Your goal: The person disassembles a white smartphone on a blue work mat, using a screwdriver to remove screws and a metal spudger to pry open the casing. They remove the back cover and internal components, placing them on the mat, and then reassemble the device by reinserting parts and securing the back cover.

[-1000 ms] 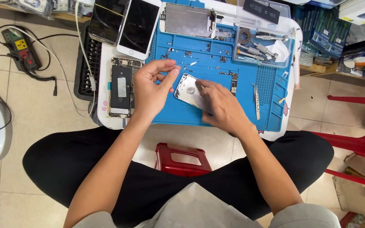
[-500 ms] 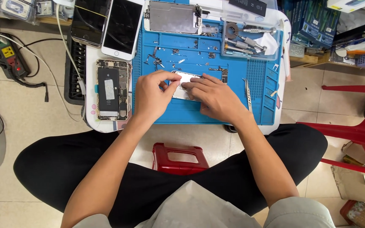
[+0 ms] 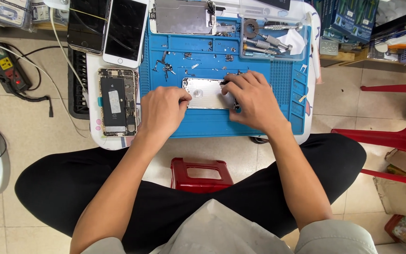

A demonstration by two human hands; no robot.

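While covered: silver phone housing (image 3: 206,93) ends are hidden by both hands.
Grip: left hand (image 3: 163,112), right hand (image 3: 253,99) — clamped on it.
Around: opened phone (image 3: 116,101) centre-left, blue mat (image 3: 212,51) — screws scattered.

- silver phone rear housing (image 3: 206,93): was tilted and mostly under the right hand (image 3: 254,101), now lies level across the blue mat (image 3: 212,123), more exposed
- left hand (image 3: 163,111): fingers dropped from raised to gripping the housing's left end
- right hand: shifted to its right end
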